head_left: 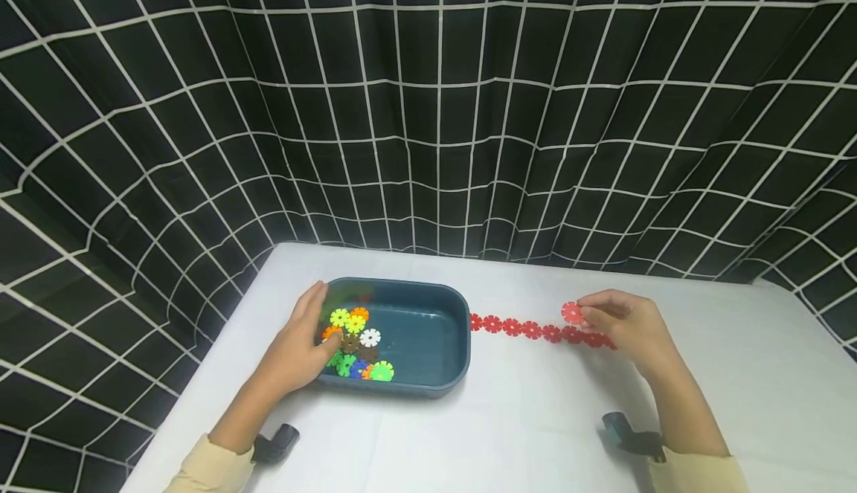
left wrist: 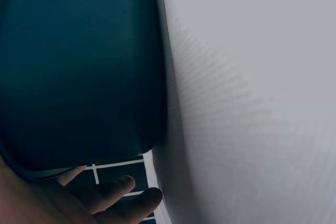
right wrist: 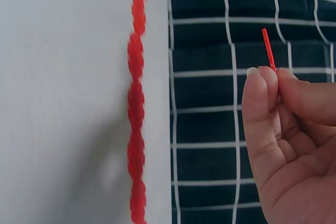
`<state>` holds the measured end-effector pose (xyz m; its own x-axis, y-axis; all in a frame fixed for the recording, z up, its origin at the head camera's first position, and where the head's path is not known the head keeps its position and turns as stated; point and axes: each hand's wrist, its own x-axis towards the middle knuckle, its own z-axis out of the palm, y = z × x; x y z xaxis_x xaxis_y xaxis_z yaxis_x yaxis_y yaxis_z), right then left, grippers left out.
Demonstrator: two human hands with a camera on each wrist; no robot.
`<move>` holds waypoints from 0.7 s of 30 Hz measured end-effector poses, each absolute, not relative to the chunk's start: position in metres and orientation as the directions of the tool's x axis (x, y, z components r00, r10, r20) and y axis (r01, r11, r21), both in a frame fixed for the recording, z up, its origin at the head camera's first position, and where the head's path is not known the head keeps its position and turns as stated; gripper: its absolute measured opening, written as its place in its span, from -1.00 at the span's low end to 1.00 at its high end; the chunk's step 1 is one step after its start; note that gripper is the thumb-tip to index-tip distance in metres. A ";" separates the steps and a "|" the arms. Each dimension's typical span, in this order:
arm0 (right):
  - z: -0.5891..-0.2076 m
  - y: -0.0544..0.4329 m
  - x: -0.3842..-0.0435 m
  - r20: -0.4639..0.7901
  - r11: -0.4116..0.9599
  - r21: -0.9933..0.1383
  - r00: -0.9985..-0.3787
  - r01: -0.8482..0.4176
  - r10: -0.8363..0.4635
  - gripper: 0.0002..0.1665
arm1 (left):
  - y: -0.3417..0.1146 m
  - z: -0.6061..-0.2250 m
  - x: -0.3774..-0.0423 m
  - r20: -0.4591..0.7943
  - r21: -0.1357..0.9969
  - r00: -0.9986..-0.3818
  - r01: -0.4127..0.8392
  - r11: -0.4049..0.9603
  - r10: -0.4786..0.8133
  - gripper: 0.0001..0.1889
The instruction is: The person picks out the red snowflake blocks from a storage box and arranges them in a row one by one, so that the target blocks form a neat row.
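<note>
A dark teal plastic bin (head_left: 422,389) stands on the white-covered table, with loose snowflake discs (head_left: 355,322) in yellow, orange, green, white, brown and blue in its left part. My left hand (head_left: 294,352) grips its left end, thumb over the rim and fingers along the outside; in the left wrist view those fingers (left wrist: 110,195) show past the bin's end. My right hand (head_left: 626,326) pinches a red snowflake disc (head_left: 572,312) between thumb and fingertips, held above a row of red discs (head_left: 512,327). The right wrist view shows this disc (right wrist: 268,48) edge-on.
The red row runs rightward from the bin's right side and passes partly behind my right hand. A black curtain with white grid lines (head_left: 435,114) hangs behind and beside the table (head_left: 535,419). Dark wrist-worn devices (head_left: 277,445) sit at both wrists.
</note>
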<state>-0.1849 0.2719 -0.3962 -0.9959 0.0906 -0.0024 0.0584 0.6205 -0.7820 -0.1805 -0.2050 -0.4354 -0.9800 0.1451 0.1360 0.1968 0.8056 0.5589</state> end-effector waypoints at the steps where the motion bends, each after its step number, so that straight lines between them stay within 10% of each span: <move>1: -0.396 0.276 -0.185 0.000 0.627 -0.777 -0.995 0.061 0.097 -0.69 | -0.205 -0.436 -0.180 0.136 0.557 -0.980 0.196 0.807 0.144 -0.11; 21: -0.409 0.343 -0.186 -0.048 0.671 -0.722 -0.980 0.168 0.193 -0.53 | -0.204 -0.434 -0.180 0.136 0.558 -0.980 0.198 0.806 0.147 -0.13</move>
